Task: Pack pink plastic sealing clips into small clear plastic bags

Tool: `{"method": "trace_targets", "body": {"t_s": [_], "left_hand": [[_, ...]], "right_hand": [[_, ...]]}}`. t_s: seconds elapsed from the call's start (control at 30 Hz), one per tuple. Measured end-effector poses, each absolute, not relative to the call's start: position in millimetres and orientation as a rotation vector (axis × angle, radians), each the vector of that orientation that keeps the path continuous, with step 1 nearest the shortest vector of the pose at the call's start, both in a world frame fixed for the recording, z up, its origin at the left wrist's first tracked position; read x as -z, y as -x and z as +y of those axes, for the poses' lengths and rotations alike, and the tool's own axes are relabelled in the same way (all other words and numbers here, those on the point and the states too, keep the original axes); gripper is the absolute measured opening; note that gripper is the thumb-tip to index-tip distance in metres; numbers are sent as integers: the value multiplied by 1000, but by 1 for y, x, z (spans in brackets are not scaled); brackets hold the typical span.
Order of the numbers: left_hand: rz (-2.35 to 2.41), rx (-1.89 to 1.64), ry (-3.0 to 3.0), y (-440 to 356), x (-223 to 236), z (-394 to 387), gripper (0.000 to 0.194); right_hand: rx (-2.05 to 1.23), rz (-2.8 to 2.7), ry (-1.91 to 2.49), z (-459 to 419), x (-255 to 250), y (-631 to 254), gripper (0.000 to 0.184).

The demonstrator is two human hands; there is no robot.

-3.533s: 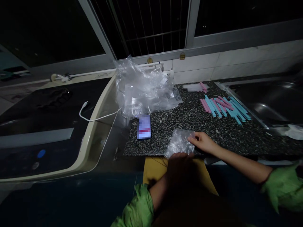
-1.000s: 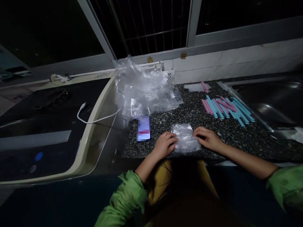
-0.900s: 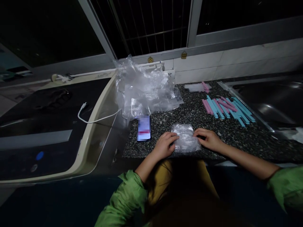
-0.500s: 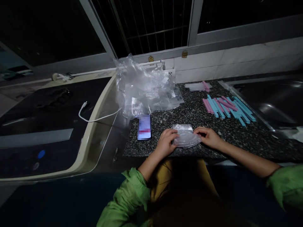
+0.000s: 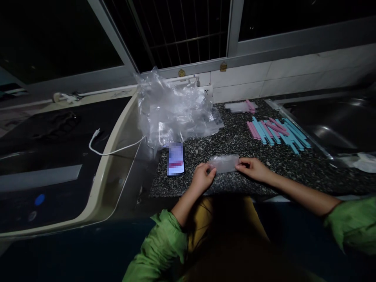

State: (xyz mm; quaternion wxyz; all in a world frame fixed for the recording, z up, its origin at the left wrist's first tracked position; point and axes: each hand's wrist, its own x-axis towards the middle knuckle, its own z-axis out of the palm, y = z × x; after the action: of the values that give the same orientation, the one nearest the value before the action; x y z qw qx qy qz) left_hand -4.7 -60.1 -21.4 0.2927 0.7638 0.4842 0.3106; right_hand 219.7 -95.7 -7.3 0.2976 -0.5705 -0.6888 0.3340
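A clear plastic bag (image 5: 225,163), folded into a narrow strip, lies low over the speckled counter (image 5: 194,184) near its front edge. My left hand (image 5: 203,177) pinches the strip's left end between thumb and fingers. At the right end, my right hand (image 5: 251,168) grips it the same way, thumb underneath and forefinger on top. Left of my left hand rests a phone (image 5: 176,158) with its screen lit.
A heap of clear plastic bags (image 5: 176,111) stands behind the phone. Pink and blue strips (image 5: 277,133) lie back right, beside a metal sink (image 5: 326,129). Behind them is a small pile of folded bags (image 5: 236,107). A washing machine (image 5: 116,135) with a white cable (image 5: 117,150) is left.
The bag's near part, loose and rounded before, is now folded up into a flat, narrow strip. My fingers have shifted to its two ends. The view has turned slightly.
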Motion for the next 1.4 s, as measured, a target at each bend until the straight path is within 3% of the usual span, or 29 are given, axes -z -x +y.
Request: {"method": "trace_targets", "body": {"t_s": [0.27,0.5,0.63,0.77,0.97,1.27,1.4], "left_hand": [[1410,-825,-1962,-8,18,-57,12],[1429,-848,-1995,-8,16,-59,60],[1269,-1055,-2432,-8,10,-65,40],[862,-760,-2792,-13,12,-65,24],[922,-565,-2755,-16,22,-62,25],[949,-553,-2772,-15,18,-62,22],[975,-641,-2724,-16,17,-64,30]], "right_hand": [[-660,-1876,1862,-94,-2,-215,24],[-346,-2042,2118,-95,-14,-205,21],[-289,-2085,2173,-96,-17,-202,17],[-238,-2073,2050,-100,-15,-207,12],[-49,-2313,1503,-108,0,-217,18],[221,-2507,1289,-106,2,-220,19],[310,-2506,1255,-102,-5,-216,23]]}}
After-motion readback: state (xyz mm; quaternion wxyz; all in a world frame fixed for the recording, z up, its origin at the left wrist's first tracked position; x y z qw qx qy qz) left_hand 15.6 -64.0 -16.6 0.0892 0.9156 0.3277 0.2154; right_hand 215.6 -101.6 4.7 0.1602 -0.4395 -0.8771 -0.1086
